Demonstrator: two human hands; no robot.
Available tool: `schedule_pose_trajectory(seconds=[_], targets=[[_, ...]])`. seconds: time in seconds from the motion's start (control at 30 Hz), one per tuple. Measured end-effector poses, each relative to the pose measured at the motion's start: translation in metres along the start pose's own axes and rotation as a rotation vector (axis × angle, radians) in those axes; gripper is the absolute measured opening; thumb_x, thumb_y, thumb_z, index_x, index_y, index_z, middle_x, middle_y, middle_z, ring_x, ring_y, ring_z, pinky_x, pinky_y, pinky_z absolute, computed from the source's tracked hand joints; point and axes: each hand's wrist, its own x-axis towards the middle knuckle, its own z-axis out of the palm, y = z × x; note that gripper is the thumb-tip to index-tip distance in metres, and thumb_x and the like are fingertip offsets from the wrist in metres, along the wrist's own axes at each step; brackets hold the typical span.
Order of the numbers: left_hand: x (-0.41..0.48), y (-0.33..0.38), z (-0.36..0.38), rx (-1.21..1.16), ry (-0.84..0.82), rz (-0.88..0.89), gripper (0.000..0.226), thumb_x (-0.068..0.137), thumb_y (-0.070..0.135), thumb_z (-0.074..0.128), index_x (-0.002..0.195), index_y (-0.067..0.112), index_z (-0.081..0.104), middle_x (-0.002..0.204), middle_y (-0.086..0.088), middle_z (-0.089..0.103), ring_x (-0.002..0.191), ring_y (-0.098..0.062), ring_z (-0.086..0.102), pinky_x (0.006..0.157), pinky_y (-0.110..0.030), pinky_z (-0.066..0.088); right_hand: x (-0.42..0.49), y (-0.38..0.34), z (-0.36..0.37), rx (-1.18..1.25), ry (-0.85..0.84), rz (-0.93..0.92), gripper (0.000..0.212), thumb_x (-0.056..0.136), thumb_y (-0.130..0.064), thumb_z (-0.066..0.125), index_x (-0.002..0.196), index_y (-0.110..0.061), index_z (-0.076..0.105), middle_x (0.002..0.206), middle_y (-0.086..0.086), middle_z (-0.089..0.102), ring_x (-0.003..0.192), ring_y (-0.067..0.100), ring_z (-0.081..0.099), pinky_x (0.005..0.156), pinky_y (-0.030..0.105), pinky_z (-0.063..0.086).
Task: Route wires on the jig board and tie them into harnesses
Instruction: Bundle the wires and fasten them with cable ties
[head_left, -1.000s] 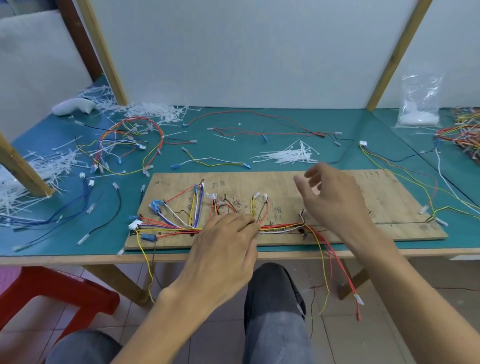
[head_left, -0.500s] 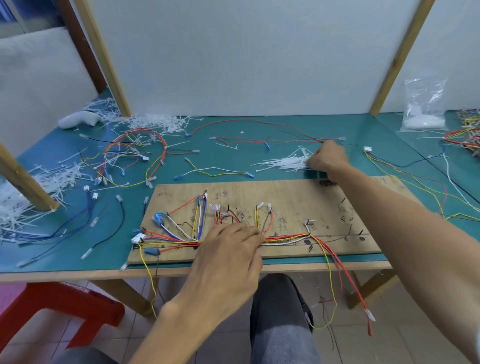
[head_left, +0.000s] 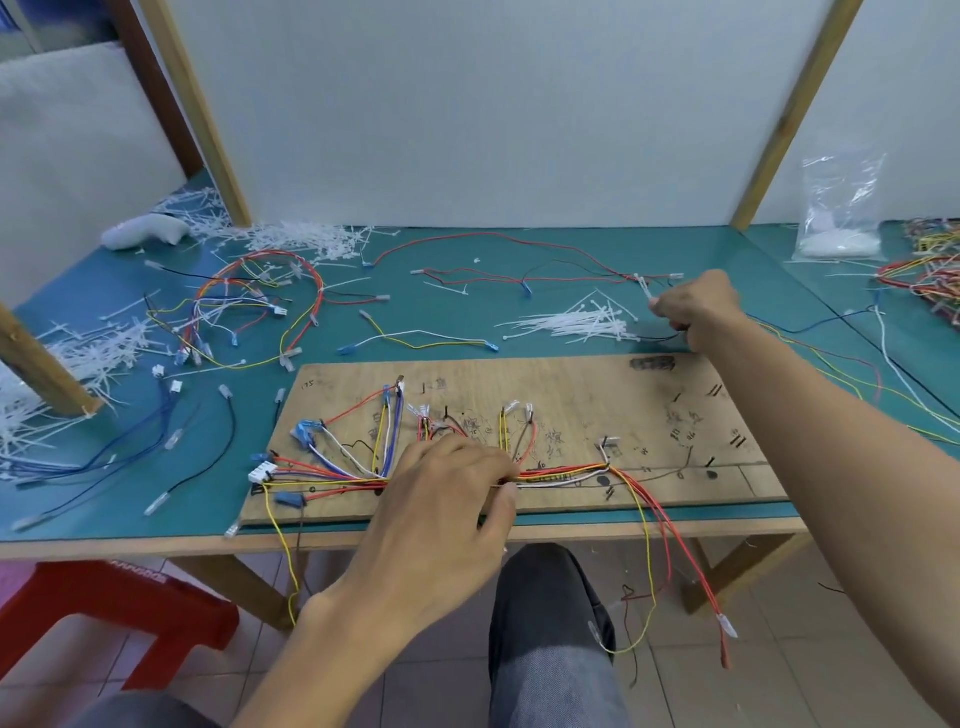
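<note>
A wooden jig board (head_left: 571, 384) lies at the table's front edge. Red, yellow, white and blue wires are routed across its left and middle into a bundle (head_left: 561, 475) running along its front. My left hand (head_left: 447, 499) rests on that bundle, fingers pinching it near the board's middle. Several wire ends (head_left: 675, 561) hang off the front edge toward the floor. My right hand (head_left: 696, 312) is beyond the board's far right corner and pinches a white cable tie (head_left: 647, 288), just right of a loose pile of cable ties (head_left: 576, 325).
A finished harness loop (head_left: 254, 306) and loose wires lie on the green mat at the left. Cut tie scraps (head_left: 291, 241) litter the back left. More harnesses (head_left: 924, 270) and a plastic bag (head_left: 841, 213) sit at the right. A red stool (head_left: 114, 618) stands below.
My right hand moved from above the board out to the tie pile and has lifted one cable tie. My left hand stayed on the wire bundle.
</note>
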Motion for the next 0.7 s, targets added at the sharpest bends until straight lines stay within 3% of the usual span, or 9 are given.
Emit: schedule_pose_trajectory(seconds=[0.2,0.4,0.57,0.7], targets=[[0.002,0.003,-0.005,-0.052,-0.015,-0.032,0.024,0.097,0.022,0.048,0.101,0.030,0.071,0.103,0.023,0.066,0.105,-0.001,0.055,0.103,-0.034,0.042,-0.006,0.007,-0.006,0.235,-0.078,0.092,0.022,0.082,-0.016,0.085,0.099,-0.006,0.074,0.106,0.012,0.077,0.067,0.017,0.061,0.055,0.028,0.043],[0.000,0.005,-0.007,-0.076,0.004,-0.045,0.032,0.096,0.027,0.045,0.112,0.031,0.072,0.110,0.022,0.067,0.110,0.001,0.055,0.108,-0.035,0.042,-0.016,0.004,-0.005,0.266,-0.089,0.012,0.033,0.080,-0.020,0.088,0.106,-0.004,0.078,0.106,0.008,0.079,0.073,0.017,0.058,0.056,0.029,0.043],[0.002,0.008,-0.008,-0.126,0.049,-0.061,0.034,0.100,0.037,0.044,0.131,0.033,0.058,0.114,0.019,0.064,0.115,-0.002,0.053,0.111,-0.039,0.041,-0.052,-0.009,-0.014,0.349,-0.114,-0.239,0.021,0.086,-0.023,0.085,0.103,-0.011,0.083,0.101,0.008,0.079,0.083,0.017,0.059,0.066,0.027,0.046],[0.014,0.014,-0.016,-0.197,0.182,-0.061,0.032,0.105,0.047,0.045,0.120,0.028,0.065,0.105,0.018,0.065,0.107,-0.004,0.058,0.100,-0.035,0.047,-0.122,-0.023,-0.017,0.463,-0.305,-0.439,0.011,0.084,-0.023,0.088,0.094,-0.018,0.085,0.084,0.004,0.079,0.072,0.011,0.060,0.065,0.025,0.046]])
